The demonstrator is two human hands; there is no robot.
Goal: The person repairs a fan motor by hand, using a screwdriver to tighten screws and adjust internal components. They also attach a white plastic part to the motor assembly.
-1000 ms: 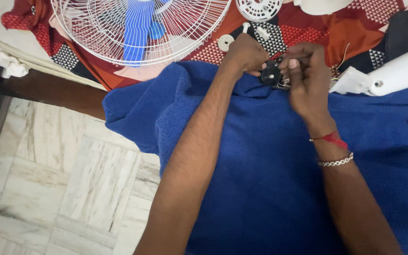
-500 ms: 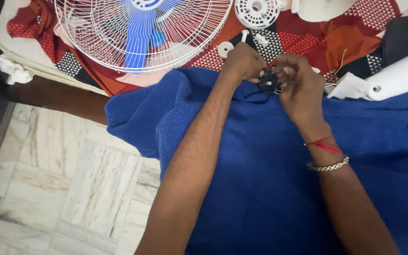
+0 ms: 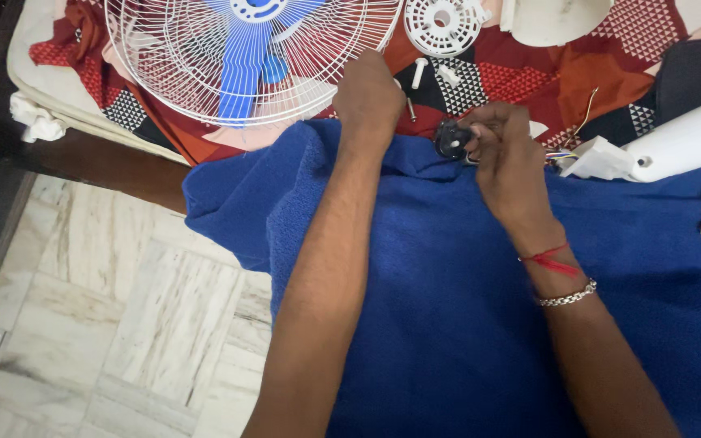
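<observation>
Blue towel (image 3: 480,308): spread as work pad. Fan guard with blue blades (image 3: 245,57): beyond towel's far edge, laid flat. Left hand (image 3: 368,89): fisted at that edge, contents hidden. Right hand (image 3: 506,162): pinching small black part (image 3: 451,138) above towel, raised for handling.

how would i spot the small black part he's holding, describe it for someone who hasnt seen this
Find the blue towel spread below the white fan grille. At its top edge, the right hand pinches a small black part. It is dark and rounded, unlike the white screws and pieces lying nearby.
</observation>
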